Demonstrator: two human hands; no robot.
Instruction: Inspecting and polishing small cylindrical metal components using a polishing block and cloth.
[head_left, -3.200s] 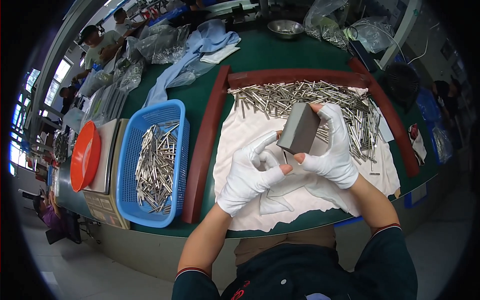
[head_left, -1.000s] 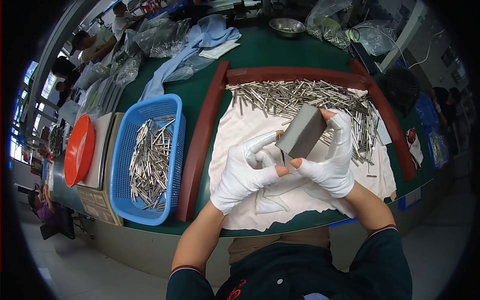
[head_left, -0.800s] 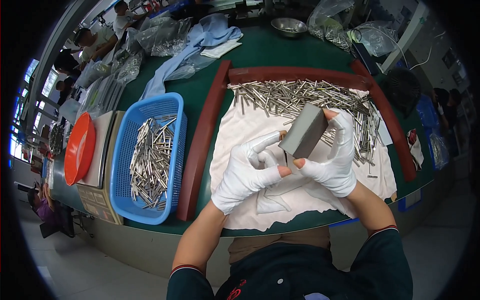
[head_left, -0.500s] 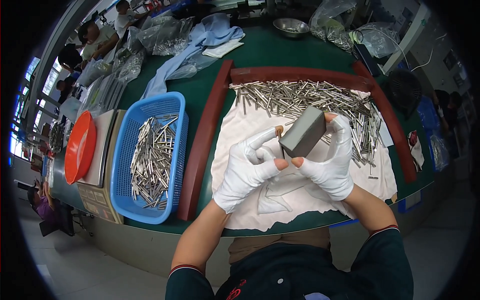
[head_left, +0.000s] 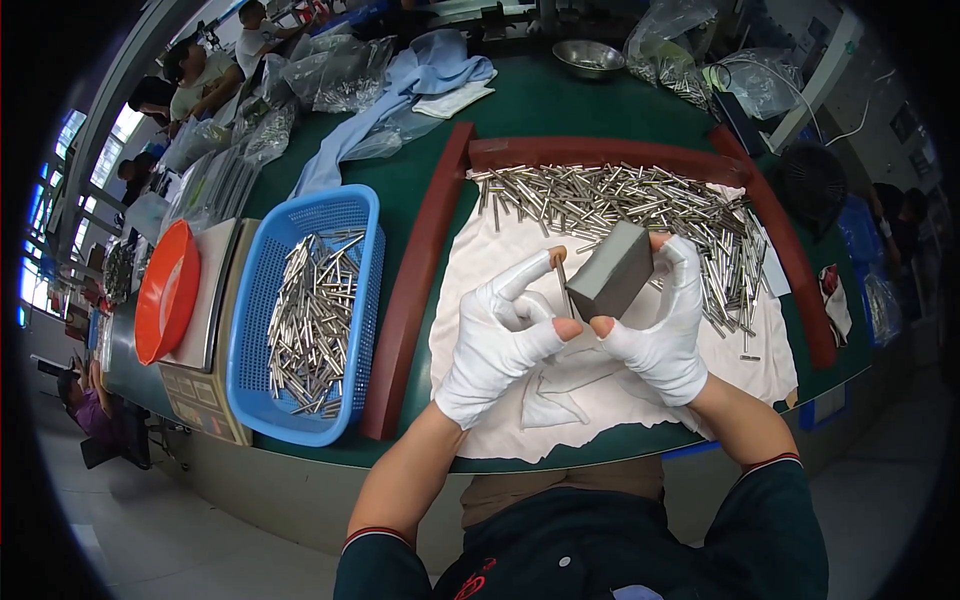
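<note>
A thin metal pin [head_left: 563, 282] stands nearly upright between the thumb and index fingertip of my left hand [head_left: 500, 335], which wears a white glove with bare fingertips. Gripped in my gloved right hand [head_left: 665, 335] is a grey rectangular block [head_left: 613, 270], its left edge right beside the pin. The pin's upper part stands apart from the block; whether the lower part touches it I cannot tell. Under both hands lies a pale cloth [head_left: 480, 400]. Beyond the block, many loose metal pins [head_left: 570, 197] are heaped along the cloth's far and right sides.
A dark red frame [head_left: 415, 300] borders the cloth on the left, far and right sides. To its left stands a blue basket [head_left: 300, 432] of pins, then an orange-red bowl [head_left: 165, 295] on a scale. Farther back are a metal bowl [head_left: 588, 58], plastic bags [head_left: 340, 75] and a blue cloth [head_left: 420, 75].
The pin has come slightly away from the block's edge at its upper end and catches more light. The block has turned a little in my right hand. My grips are unchanged.
</note>
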